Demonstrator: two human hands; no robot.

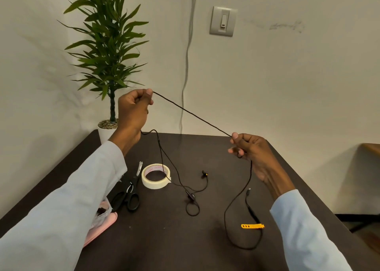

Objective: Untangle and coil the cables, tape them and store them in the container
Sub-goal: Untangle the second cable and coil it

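soft even indoor light, faint wall shadows, wide-angle bending at edges.

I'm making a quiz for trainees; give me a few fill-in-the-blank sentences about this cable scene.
1. Both hands stretch a black cable ____ the table.
2. The tape roll lies beside the ____.
3. The strap on the table is coloured ____.

Missing words: above; scissors; orange

text: none legible | tape roll (155,176): faint pinkish print on the inner core, too blurred to read | wall switch (223,21): no readable marking | orange cable tie (252,226): no lettering that can be made out | scissors (129,194): no brand visible
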